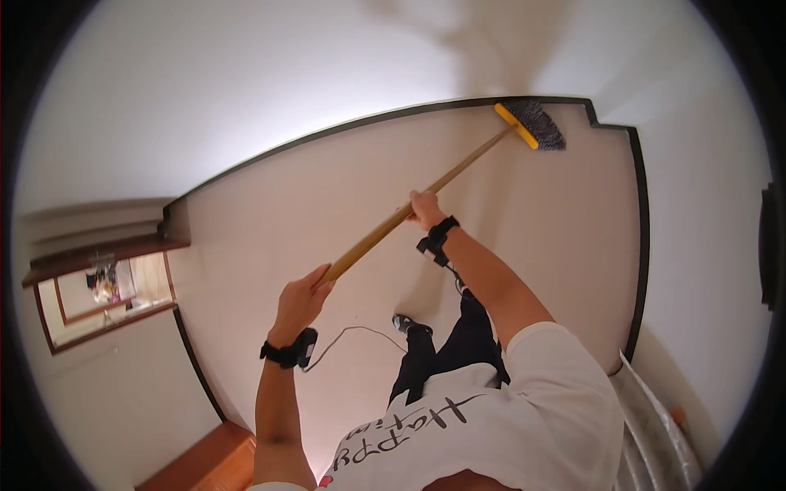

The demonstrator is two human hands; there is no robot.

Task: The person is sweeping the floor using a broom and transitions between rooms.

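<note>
A long wooden pole [378, 235] runs slantwise across the view, from near left to far right. At its far end is a mop head [534, 125] with a yellow bar and dark grey strands, lying on the floor by the far wall's dark skirting. My left hand [300, 303] is closed round the near end of the mop's pole. Farther up the same pole, my right hand [424, 209] grips it with the fingers wrapped round. Black straps with small boxes sit on both wrists, and a thin cable hangs from the left one.
Pale floor [360, 311] spreads around my feet, edged by dark skirting [327, 131]. A brown wooden cabinet [205, 462] stands at the lower left. A wood-framed opening or mirror [106, 295] is on the left wall. Silvery wrapped panels [655, 425] lean at the right.
</note>
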